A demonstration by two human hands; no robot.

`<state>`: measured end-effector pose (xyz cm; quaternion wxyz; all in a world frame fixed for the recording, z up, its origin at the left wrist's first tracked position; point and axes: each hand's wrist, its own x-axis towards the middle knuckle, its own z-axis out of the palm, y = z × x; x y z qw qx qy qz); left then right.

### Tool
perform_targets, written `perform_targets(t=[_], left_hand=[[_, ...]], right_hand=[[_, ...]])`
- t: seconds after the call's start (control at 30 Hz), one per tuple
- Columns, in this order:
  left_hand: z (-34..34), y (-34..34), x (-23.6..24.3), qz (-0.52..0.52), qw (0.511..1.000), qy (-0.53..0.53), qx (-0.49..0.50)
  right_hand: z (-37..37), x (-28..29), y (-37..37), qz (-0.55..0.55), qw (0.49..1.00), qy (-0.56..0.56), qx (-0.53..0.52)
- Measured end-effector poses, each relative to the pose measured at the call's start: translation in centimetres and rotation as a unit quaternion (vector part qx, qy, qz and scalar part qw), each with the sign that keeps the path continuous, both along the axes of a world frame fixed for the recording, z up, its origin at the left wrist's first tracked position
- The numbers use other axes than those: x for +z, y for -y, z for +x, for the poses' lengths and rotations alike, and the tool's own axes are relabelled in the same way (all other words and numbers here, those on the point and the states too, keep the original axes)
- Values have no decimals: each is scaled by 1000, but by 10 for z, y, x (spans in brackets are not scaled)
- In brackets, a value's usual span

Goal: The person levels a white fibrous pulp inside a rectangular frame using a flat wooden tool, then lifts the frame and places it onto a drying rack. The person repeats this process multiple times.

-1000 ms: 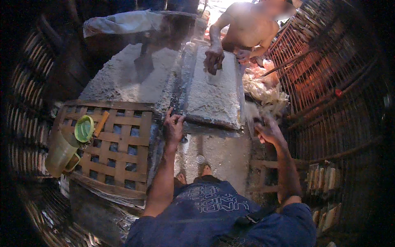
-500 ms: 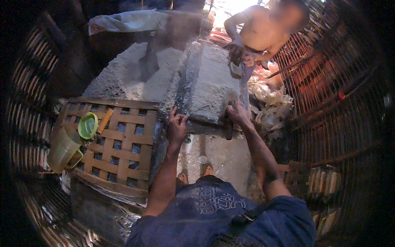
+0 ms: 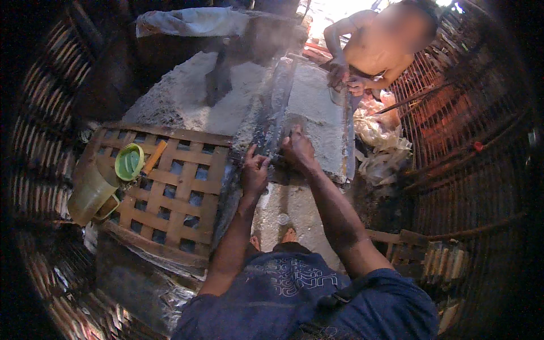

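Observation:
A long tray of white granular material (image 3: 317,116) lies ahead of me. My right hand (image 3: 297,148) is closed on a flat scraper (image 3: 292,124), blurred and partly hidden, over the tray's near left part. My left hand (image 3: 256,170) rests just left of it at the tray's near left corner, fingers apart and slightly bent. The co-worker (image 3: 374,45) leans over the far right; their hands (image 3: 348,82) are together at that edge, partly around a small object I cannot make out.
Left are a heap of white material (image 3: 175,90) and a woven lattice panel (image 3: 170,221) bearing a green bowl (image 3: 129,161), a translucent jug (image 3: 90,195) and an orange stick (image 3: 154,157). A white sack (image 3: 181,22) hangs behind; plastic bags (image 3: 382,153) lie right. Bamboo walls (image 3: 464,187) surround me.
My right hand has swept leftward from outside the tray's right side to its left part. The co-worker's hands have moved from mid-tray to the far right edge.

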<state>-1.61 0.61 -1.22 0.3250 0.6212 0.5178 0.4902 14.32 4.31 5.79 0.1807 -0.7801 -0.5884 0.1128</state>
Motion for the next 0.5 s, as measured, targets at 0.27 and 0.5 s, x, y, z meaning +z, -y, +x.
perform_targets(t=[0.27, 0.5], left_hand=[[-10, 8, -2, -16, 999, -29, -14], [3, -3, 11, -25, 1000, 8, -7]], right_hand=[[66, 13, -22, 39, 992, -5, 118], [110, 81, 25, -68, 967, -123, 214]])
